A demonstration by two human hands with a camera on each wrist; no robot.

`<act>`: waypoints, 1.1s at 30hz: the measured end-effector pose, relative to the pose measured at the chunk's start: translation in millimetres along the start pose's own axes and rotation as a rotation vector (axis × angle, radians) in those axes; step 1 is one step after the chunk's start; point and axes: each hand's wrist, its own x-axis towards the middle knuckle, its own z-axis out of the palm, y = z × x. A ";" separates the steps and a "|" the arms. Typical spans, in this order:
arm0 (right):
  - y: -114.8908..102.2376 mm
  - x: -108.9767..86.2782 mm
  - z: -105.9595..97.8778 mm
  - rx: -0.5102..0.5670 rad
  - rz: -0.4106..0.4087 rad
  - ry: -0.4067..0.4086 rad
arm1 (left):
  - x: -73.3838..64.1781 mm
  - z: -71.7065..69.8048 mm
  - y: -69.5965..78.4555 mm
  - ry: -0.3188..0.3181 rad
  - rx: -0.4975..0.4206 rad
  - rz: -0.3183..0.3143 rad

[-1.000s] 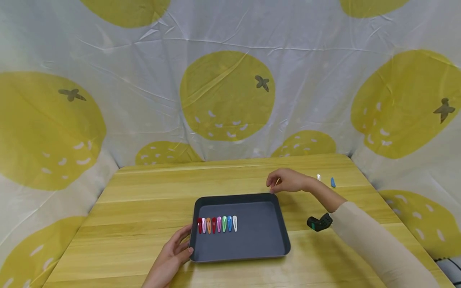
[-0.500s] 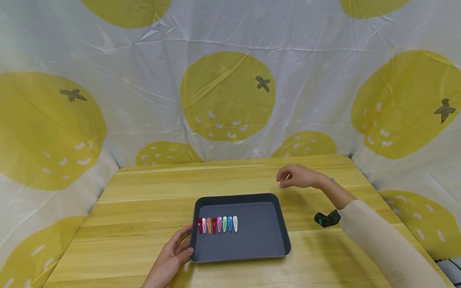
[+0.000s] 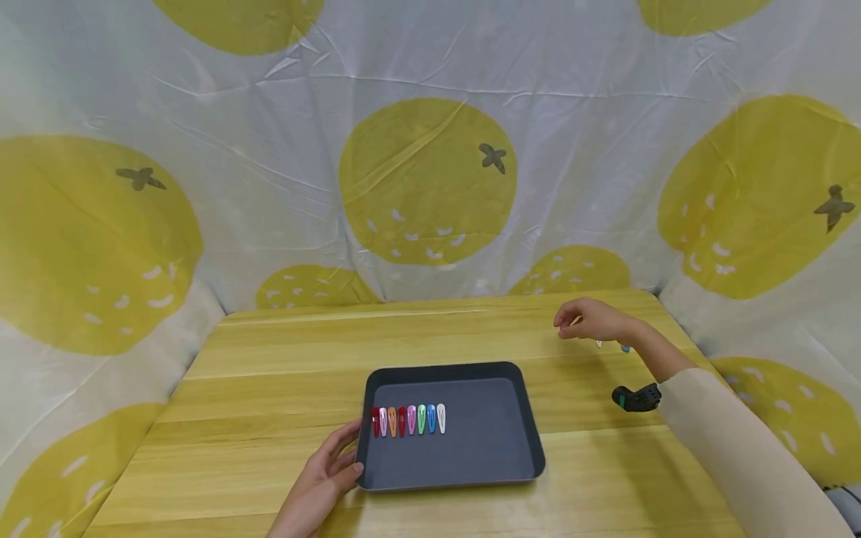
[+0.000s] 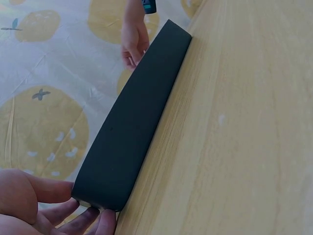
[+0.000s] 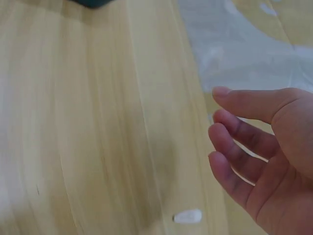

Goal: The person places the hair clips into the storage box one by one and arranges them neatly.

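Note:
My left hand (image 3: 321,478) grips the left edge of a dark grey baking tray (image 3: 487,441); in the left wrist view its thumb presses the tray's side (image 4: 129,122) and its fingers curl beneath the corner. Inside the tray, a row of several snap hair clips (image 3: 412,420) stands side by side on the left half, in red, pink, orange, green, blue and white. My right hand (image 3: 595,320) hovers over the table's back right, fingers loosely bent and holding nothing. Below it lie a white hair clip (image 5: 188,216) and a blue hair clip (image 3: 625,348), partly hidden by the hand and wrist.
The wooden table (image 3: 282,366) ends at a hanging cloth (image 3: 282,149) with yellow fruit prints, which also runs along both sides. A black wrist-worn device (image 3: 635,398) sits at the right sleeve.
My right hand has moved from the tray's far right corner to the right and back, toward the two loose clips. My left hand, the tray and the row of clips stay put.

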 end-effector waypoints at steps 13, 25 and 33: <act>45.5 -31.2 -30.1 -0.009 0.128 0.092 | -0.9 -2.0 0.1 -0.003 -0.003 0.006; 94.2 -60.9 -21.1 -0.021 0.154 0.120 | 1.0 -1.7 -2.4 0.000 0.017 0.004; 96.5 -58.8 -20.1 -0.136 0.154 0.131 | -0.4 -0.3 0.1 0.000 0.004 -0.007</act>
